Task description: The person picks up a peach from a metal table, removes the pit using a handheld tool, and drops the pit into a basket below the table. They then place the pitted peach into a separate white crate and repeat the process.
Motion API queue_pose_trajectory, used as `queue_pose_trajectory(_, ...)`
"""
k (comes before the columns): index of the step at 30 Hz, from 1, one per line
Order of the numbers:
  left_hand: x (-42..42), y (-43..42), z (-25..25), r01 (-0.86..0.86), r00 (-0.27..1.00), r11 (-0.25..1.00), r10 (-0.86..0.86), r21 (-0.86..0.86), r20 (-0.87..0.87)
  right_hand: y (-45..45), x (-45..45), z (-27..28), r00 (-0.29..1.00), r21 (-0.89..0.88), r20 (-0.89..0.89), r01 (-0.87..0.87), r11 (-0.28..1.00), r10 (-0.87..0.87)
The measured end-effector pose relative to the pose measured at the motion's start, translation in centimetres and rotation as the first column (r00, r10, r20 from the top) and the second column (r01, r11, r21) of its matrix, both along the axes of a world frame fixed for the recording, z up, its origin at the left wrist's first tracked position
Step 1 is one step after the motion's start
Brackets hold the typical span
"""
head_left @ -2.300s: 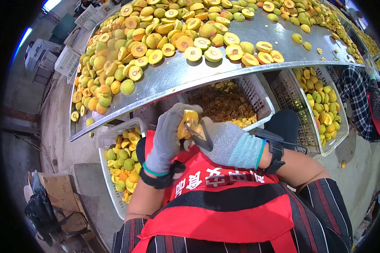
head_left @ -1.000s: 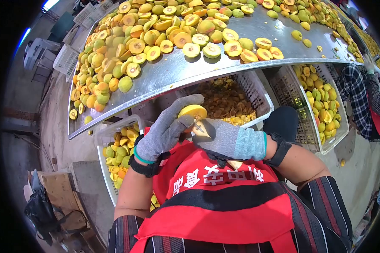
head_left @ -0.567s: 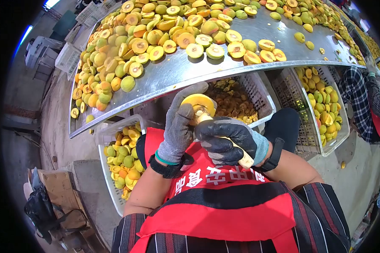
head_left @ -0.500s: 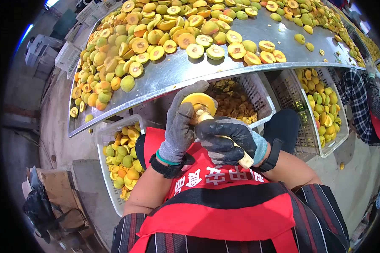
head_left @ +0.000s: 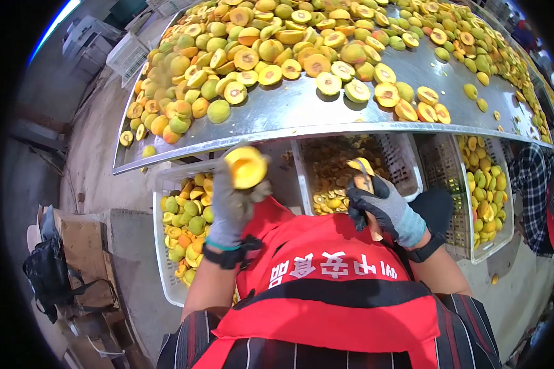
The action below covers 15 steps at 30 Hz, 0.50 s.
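My left hand (head_left: 232, 206), in a grey glove, grips a yellow peach half (head_left: 246, 168) with its cut face and hollowed centre turned up. It hovers at the inner side of the left crate of peach halves (head_left: 166, 270). My right hand (head_left: 385, 209), gloved in grey and black, is closed round a pitting tool with a pale handle (head_left: 374, 227). A yellow piece (head_left: 358, 165) shows at the tool's upper end, above a crate of brown and yellow scraps (head_left: 300, 178); the blade itself is hard to make out.
A metal table (head_left: 277, 111) heaped with cut peaches (head_left: 246, 59) spans the front, its edge just beyond my hands. Another crate of peach halves (head_left: 476, 249) stands right. A person in checked sleeves (head_left: 529, 178) works at far right. Cardboard boxes (head_left: 83, 252) lie at left.
My hands have moved apart. The left carried the peach half leftward, off the tool; the right moved right with the tool, toward the scrap crate. The view has shifted slightly.
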<state>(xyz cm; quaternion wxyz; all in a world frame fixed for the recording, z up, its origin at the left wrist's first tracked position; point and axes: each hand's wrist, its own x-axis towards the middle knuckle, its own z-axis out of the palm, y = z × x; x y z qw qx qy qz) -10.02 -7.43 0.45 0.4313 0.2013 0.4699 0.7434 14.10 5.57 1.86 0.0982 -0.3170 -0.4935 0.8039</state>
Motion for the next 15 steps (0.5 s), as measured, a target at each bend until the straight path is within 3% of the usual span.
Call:
queue_pose_trajectory(2, -3.5, -4.3, -0.1, -0.108, 0.993, 0.990, 0.103, -0.087, -0.060, 0.3, 0.5, -1.5, 0.999, 0.104, 0.034, 0.019, 0.994, -0.022)
queue_pose_trajectory(3, -6.1, -7.4, -0.5, -0.060, 0.985, 0.984, 0.031, -0.167, -0.171, 0.3, 0.7, -1.6, 0.996, 0.137, 0.090, 0.006, 0.991, -0.018)
queue_pose_trajectory(4, -7.2, -10.1, -0.7, -0.271, 0.842, 0.911, 0.067, -0.311, -0.535, 0.5, 1.0, -2.1, 0.996, 0.135, 0.083, 0.000, 0.991, -0.011)
queue_pose_trajectory(5, -9.4, -11.9, -0.2, -0.309, 0.752, 0.847, -0.061, -0.433, -0.656, 0.8, 1.3, -2.7, 0.992, 0.085, 0.122, -0.040, 0.996, 0.029)
queue_pose_trajectory(6, -11.1, -13.7, 0.4, -0.407, 0.542, 0.642, -0.403, -0.650, -0.737, 0.8, 1.3, -3.1, 0.984, 0.032, 0.161, -0.077, 0.997, 0.071)
queue_pose_trajectory(8, -11.8, -13.1, 3.2, -0.598, 0.276, 0.468, -0.642, -0.651, -0.715, 0.4, 0.6, -2.9, 0.988, -0.063, 0.152, -0.029, 0.998, 0.038)
queue_pose_trajectory(10, -14.4, -9.4, 4.0, -0.554, 0.338, 0.626, -0.433, -0.549, -0.836, -0.3, -0.3, -3.2, 0.971, 0.072, 0.238, -0.036, 0.997, 0.018)
queue_pose_trajectory(11, -15.4, -6.7, 4.2, -0.529, 0.297, 0.685, -0.403, -0.501, -0.866, -0.5, -0.5, -4.0, 0.960, 0.299, 0.277, -0.127, 0.946, 0.041)
queue_pose_trajectory(12, -16.0, -3.5, 4.4, -0.498, 0.257, 0.743, -0.365, -0.447, -0.895, -0.6, -0.6, -4.0, 0.960, 0.306, 0.278, -0.121, 0.944, 0.033)
queue_pose_trajectory(14, -17.0, 2.9, 3.8, -0.545, 0.141, 0.696, -0.472, -0.467, -0.870, -0.9, -0.9, -3.6, 0.979, -0.044, 0.176, 0.108, 0.993, -0.098)
queue_pose_trajectory(15, -17.6, 6.0, 2.9, -0.544, 0.143, 0.669, -0.520, -0.506, -0.842, -1.4, -1.0, -3.6, 0.979, 0.145, 0.152, 0.112, 0.983, -0.134)
